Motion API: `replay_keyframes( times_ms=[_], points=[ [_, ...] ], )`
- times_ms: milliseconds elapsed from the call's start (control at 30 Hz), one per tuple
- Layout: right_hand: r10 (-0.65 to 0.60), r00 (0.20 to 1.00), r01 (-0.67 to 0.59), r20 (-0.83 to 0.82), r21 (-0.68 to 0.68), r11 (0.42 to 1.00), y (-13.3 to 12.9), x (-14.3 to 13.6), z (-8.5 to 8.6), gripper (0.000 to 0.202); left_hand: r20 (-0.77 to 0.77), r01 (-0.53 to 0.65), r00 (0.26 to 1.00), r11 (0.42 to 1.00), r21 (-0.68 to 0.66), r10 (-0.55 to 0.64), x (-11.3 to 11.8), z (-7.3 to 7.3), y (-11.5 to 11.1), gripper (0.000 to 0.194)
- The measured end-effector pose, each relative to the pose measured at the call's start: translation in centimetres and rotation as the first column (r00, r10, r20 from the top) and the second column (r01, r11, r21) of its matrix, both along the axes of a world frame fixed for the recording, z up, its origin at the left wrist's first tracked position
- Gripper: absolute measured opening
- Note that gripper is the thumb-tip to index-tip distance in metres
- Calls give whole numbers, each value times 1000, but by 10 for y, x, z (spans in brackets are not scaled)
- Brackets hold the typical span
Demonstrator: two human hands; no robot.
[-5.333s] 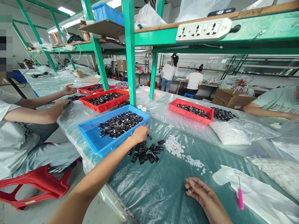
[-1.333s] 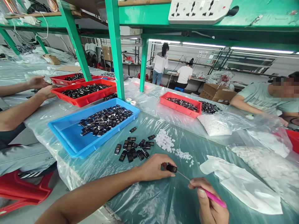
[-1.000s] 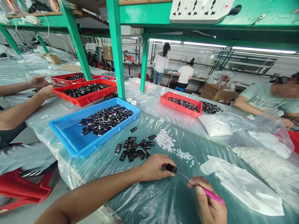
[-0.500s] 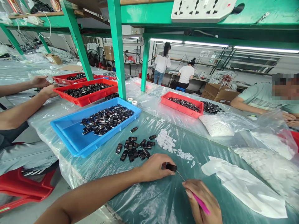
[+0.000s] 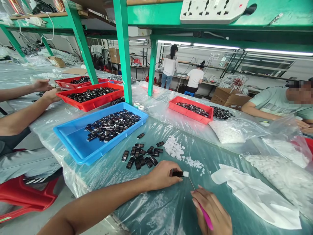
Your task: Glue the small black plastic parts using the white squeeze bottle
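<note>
Above the plastic-covered table, my left hand [image 5: 162,176] pinches a small glossy black casing [image 5: 179,174]. A small white piece [image 5: 186,174] sits at the casing's right end. Lower right, my right hand [image 5: 215,210] is closed around the pink handle [image 5: 207,218] of a thin metal-tipped tool. The tool's tip is close to the white piece; whether they touch I cannot tell. Several more black casings [image 5: 141,160] lie loose behind my left hand. Beside them is a heap of white pieces [image 5: 173,147], with smaller white bits [image 5: 193,161] to its right.
A blue tray [image 5: 70,147] and a red tray [image 5: 85,103] hold many black casings, as does another red tray [image 5: 190,117]. White cloth-like material [image 5: 259,195] and bags of white pieces [image 5: 276,173] lie at right. A green post [image 5: 121,55] rises ahead. Co-workers sit at both sides.
A white piece now shows at the casing's right end, where only the dark casing showed before. The pink-handled tool has shifted slightly, its tip now beside that white piece.
</note>
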State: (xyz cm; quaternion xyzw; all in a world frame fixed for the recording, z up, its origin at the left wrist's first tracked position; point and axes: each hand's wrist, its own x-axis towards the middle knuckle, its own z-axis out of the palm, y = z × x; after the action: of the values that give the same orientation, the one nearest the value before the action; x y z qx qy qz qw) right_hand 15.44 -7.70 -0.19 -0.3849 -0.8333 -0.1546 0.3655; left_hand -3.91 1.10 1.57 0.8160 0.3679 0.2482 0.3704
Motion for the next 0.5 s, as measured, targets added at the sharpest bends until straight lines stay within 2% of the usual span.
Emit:
replay_keyframes(
  times_ms=[167,333,433,500],
  points=[
    [-28,998,27,-55,-17,999,3,-2,4,16,-24,-5,1000,998,68,7,-2,0,0,20],
    [71,990,-79,-119,-69,994,3,-9,8,19,-53,55,997,988,145,-48,0,-3,-1,17],
    [77,970,-98,-230,-79,992,-1,-7,9,21,-4,38,999,994,103,-38,0,-4,1,16],
    [19,932,-54,-362,-87,995,-4,-5,7,20,67,32,997,999,15,-33,0,-5,3,17]
  ],
)
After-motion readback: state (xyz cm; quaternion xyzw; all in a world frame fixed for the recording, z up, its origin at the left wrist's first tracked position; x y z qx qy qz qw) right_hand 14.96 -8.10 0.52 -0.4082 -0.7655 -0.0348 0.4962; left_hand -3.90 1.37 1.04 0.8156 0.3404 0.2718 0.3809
